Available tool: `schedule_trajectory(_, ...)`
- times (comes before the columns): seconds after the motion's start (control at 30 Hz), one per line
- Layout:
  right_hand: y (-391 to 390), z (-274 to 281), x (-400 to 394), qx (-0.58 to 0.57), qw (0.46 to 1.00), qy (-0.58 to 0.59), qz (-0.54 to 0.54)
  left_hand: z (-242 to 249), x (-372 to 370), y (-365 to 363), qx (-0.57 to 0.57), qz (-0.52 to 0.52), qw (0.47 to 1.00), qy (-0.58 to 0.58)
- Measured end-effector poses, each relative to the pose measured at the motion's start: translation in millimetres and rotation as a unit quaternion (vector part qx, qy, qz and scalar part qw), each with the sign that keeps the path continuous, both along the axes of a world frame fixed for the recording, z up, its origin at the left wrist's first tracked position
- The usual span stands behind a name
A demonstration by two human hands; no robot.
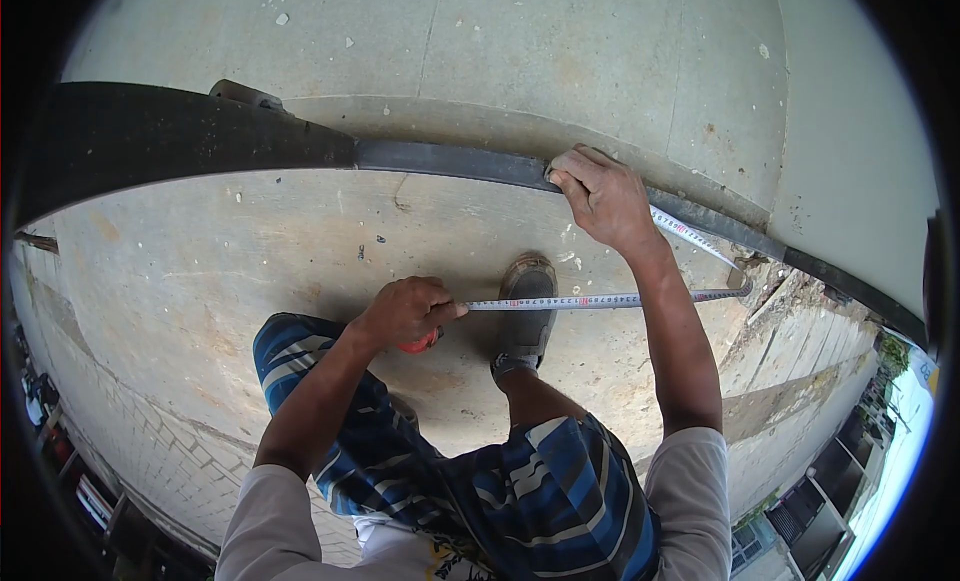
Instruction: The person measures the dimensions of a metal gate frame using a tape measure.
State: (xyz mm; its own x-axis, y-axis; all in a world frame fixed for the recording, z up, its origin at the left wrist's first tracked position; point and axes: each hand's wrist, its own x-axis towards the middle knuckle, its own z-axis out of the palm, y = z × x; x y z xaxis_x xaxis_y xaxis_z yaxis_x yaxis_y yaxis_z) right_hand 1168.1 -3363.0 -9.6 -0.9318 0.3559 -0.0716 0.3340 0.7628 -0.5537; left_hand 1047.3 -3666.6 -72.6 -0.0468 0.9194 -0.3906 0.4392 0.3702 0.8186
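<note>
My left hand (407, 313) is closed round a red tape measure (420, 342), with its thumb at the start of the white tape. The white measuring tape (560, 303) stretches from there to the right, past my shoe and behind my right forearm, and bends back near the broken edge. Its other stretch runs up to my right hand (600, 194). The fingers of my right hand are pinched on the dark metal bar (450, 163); the tape's end is hidden behind this hand.
My shoe (528, 306) stands on the concrete floor (300, 241) under the tape. A wider dark metal piece (180, 136) continues the bar at the left. Broken concrete (770, 291) lies at the right, with a pale wall (860, 131) beyond. Paving shows at the lower left.
</note>
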Motion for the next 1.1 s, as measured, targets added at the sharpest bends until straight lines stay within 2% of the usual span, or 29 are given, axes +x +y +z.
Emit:
schedule_trajectory(0.13, 0.8, -1.8, 1.8, 0.011, 1.0, 0.017, 0.022, -0.4, 0.2, 0.2, 0.019, 0.008, 1.0, -0.005)
schedule_trajectory(0.2, 1.0, -1.8, -1.5, 0.015, 1.0, -0.008, -0.013, 2.2, -1.3, 2.9, 0.009, 0.003, 1.0, -0.001)
schedule_trajectory(0.33, -1.2, -0.8, 1.0, 0.005, 1.0, -0.016, -0.016, 1.8, 1.1, 2.1, 0.007, 0.005, 1.0, -0.001)
schedule_trajectory(0.43, -0.2, -2.2, 3.5, 0.013, 1.0, 0.002, 0.021, -1.4, 2.2, 0.3, 0.023, 0.01, 1.0, -0.008)
schedule_trajectory(0.63, -3.9, -4.2, 1.9, 0.006, 1.0, 0.005, -0.027, 1.6, 0.5, 2.8, -0.003, -0.005, 1.0, 0.012)
schedule_trajectory(0.8, -1.9, 0.0, 3.6, 0.005, 1.0, 0.001, 0.015, 0.5, 2.1, 0.4, 0.013, -0.001, 1.0, 0.004)
schedule_trajectory(0.93, -2.5, 0.3, 1.2, 0.0, 1.0, -0.014, 0.005, 1.3, 0.0, 0.1, 0.016, 0.013, 1.0, -0.006)
schedule_trajectory(1.03, -1.4, -3.3, -5.4, 0.027, 0.999, -0.017, -0.001, 3.7, -2.9, 2.2, 0.015, 0.02, 1.0, 0.004)
schedule_trajectory(1.1, 8.0, -11.4, -14.9, 0.148, 0.987, -0.036, -0.045, 2.9, -0.3, 2.6, 0.014, 0.02, 1.0, 0.006)
